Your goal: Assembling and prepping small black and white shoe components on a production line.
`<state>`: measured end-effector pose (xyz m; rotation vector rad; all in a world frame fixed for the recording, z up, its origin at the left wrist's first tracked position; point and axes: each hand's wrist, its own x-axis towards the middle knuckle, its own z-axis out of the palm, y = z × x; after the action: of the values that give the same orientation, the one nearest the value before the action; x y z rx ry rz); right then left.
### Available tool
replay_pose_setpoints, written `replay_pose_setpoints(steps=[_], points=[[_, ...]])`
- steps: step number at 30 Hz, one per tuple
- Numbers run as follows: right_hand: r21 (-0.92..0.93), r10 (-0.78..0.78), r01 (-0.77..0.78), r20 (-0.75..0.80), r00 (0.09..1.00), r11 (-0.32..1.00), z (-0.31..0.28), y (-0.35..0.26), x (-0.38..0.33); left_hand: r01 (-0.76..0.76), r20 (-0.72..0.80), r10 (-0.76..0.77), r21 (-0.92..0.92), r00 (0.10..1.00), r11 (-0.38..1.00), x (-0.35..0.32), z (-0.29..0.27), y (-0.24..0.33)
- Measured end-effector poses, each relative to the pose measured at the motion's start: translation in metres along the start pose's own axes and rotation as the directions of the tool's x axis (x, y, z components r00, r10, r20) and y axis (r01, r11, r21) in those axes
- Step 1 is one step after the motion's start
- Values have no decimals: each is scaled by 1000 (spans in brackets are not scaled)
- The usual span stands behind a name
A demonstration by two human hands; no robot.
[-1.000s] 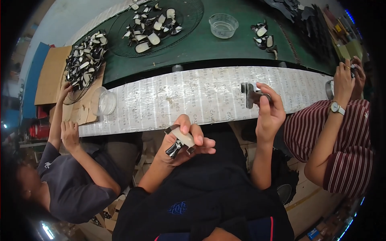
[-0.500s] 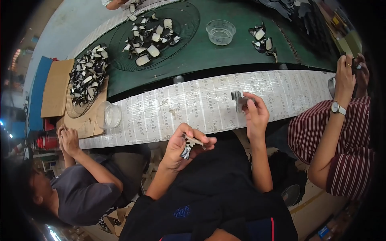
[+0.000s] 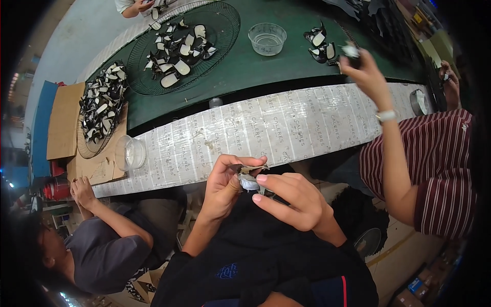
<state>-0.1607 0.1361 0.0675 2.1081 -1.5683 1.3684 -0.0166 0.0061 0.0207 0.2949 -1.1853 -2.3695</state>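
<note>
My left hand (image 3: 219, 190) pinches a small black and white piece (image 3: 249, 182) of thin, flexible sheet, with a grey flap on top, in front of my chest. From the other side, my right hand (image 3: 302, 202) closes its thumb and fingers on the same piece. Whether the grey flat piece my right hand carried earlier is part of it I cannot tell, since fingers cover much of it. Both hands are above my lap, just short of the near edge of the long bench (image 3: 245, 123), which is covered with printed white sheeting.
On the green table (image 3: 230, 77), a round wire tray (image 3: 239, 23) carries black and white pieces. A clear bowl (image 3: 268, 49) stands beside it. Another heaped wire tray (image 3: 80, 140) and clear bowl (image 3: 123, 153) are left. A co-worker's hand (image 3: 371, 77) reaches over a small pile (image 3: 319, 43) at right.
My right hand has come down and left from over the bench to meet my left hand. The right co-worker's arm has swung out over the table with a whitish piece.
</note>
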Motion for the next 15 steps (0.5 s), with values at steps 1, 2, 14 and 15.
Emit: replay_pose_setpoints(steps=[1, 2, 14, 15], points=[[-14, 0, 0, 14, 1000, 1000, 0, -1, 0, -14, 33, 14, 6, 999, 1000, 0, -1, -1], [-6, 3, -3, 21, 1000, 1000, -1, -1, 1, -26, 67, 25, 11, 997, 1000, 1, -2, -1], [466, 88, -69, -20, 996, 882, -2, -12, -3, -38, 20, 39, -52, 999, 998, -13, -8, 3], [560, 163, -98, -66, 984, 823, -1, -9, -7, -46, 19, 48, -83, 999, 995, -13, -9, 3]])
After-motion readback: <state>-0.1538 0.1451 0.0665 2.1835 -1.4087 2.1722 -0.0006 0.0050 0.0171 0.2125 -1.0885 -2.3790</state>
